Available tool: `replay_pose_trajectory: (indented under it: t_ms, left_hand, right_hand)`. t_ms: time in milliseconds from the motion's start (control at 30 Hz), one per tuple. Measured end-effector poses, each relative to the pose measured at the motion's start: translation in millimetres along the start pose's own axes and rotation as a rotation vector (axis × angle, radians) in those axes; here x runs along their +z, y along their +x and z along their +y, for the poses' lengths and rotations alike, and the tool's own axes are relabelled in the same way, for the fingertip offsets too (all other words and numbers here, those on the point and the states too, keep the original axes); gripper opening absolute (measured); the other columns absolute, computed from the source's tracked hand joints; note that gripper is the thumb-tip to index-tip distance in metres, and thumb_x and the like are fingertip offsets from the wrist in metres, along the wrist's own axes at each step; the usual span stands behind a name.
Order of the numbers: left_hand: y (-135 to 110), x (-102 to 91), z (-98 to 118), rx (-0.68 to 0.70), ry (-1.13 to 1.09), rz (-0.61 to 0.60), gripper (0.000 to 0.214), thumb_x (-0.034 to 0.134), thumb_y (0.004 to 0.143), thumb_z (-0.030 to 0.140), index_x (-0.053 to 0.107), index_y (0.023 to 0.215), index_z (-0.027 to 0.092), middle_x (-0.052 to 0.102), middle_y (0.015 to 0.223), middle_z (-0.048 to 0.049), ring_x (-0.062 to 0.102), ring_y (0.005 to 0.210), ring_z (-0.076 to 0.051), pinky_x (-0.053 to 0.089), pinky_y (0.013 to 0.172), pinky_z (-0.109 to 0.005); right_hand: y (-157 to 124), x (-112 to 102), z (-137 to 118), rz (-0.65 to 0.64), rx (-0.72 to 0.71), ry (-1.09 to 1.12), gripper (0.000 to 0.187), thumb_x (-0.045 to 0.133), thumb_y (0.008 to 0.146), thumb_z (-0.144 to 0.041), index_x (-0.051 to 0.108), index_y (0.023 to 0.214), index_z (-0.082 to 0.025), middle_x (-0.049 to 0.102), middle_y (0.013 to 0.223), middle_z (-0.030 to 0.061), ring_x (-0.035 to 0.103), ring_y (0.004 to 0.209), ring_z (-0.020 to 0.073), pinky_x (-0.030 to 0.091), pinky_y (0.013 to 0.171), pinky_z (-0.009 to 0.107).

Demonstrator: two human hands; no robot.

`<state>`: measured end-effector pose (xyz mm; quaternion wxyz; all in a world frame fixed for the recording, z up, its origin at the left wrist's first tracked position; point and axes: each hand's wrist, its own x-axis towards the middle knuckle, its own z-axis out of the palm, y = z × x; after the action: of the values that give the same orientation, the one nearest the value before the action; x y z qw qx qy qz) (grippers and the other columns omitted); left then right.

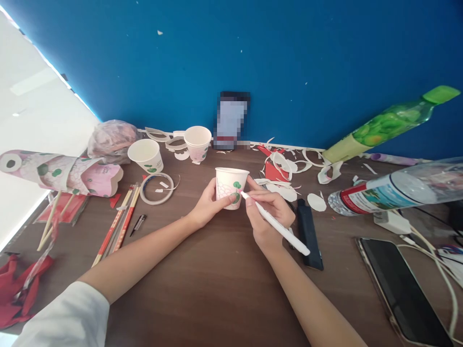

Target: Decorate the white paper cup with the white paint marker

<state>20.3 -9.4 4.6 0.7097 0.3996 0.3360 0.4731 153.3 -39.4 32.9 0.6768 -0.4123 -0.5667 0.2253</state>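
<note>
Cup (224,182) is upright over the table (202,289), left hand (210,205) curled round it. Right hand (269,214) pinches the pen (280,227), tip by the cup. Holding the cup still should help.

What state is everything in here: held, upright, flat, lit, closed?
Held cup: upright, in the left hand
White pen: in the right hand
Left cup: upright, open
Rear cup: upright, open
Tape roll: lying flat
Wall phone: propped up, screen lit
Right phone: lying flat, screen dark
Green-capped bottle: closed
Paper scraps: cut, scattered
</note>
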Motion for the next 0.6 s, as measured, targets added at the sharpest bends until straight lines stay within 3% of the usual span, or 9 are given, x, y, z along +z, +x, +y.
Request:
replay_pose_trajectory:
  t_ms: [600]
  left_hand:
    - [0.6,6.2,5.1,0.066,0.100,0.070,0.061,0.082,0.061,0.037,0.050,0.109,0.019,0.063,0.110,-0.0076,0.058,0.107,-0.024,0.045,0.094,-0.037]
  right_hand:
    - [-2.3,-0.8,2.7,-0.047,0.027,-0.093,0.011,0.068,0.076,-0.013,0.064,0.076,-0.023,0.076,0.082,0.0033,0.068,0.109,0.0281,0.061,0.085,0.043]
